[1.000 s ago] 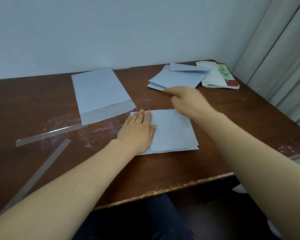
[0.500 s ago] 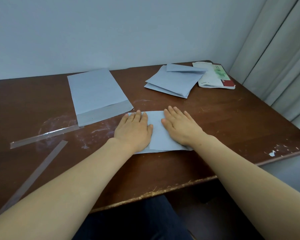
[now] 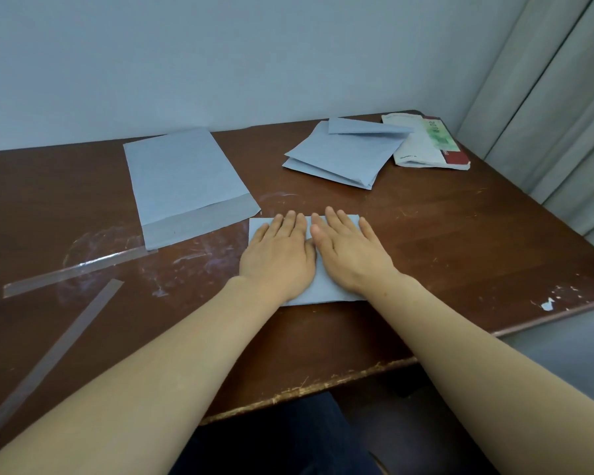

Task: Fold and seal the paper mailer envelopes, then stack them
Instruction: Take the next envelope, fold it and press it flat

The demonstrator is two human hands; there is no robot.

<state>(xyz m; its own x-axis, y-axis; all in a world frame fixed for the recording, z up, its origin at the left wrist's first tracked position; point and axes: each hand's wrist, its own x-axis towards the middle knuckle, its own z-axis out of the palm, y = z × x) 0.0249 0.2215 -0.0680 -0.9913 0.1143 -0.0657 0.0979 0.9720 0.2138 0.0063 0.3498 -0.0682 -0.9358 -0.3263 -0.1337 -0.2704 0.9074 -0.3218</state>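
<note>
Pressing flat: left hand [image 3: 278,258] and right hand [image 3: 350,255] lie side by side, palms down and fingers straight, on the pressed mailer [image 3: 324,289], which sits folded on the desk [image 3: 460,241]. Grip released on both hands; nothing is pinched, only weighed down. Judgement: this piece is at the crease-and-seal step and not yet stacked.

Done, as far as can be seen: a loose stack of folded mailers [image 3: 340,156] lies beyond and right of the pressed mailer, edges uneven, top piece askew. One clear strip [image 3: 72,270] and a second strip [image 3: 48,358] lie well left of it, probably peeled seal liners.

Left to do: one flat mailer [image 3: 182,176], flap still open, just beyond-left of the pressed mailer, corners nearly meeting. The stack also needs squaring.

Surface: dark brown wood, whitish scuffs left of the pressed mailer, front edge [image 3: 306,389] chipped nearer than it. A printed packet [image 3: 426,145] lies far beyond-right.

Room: pale wall [image 3: 220,56] beyond, grey curtain [image 3: 563,114] to the right.
</note>
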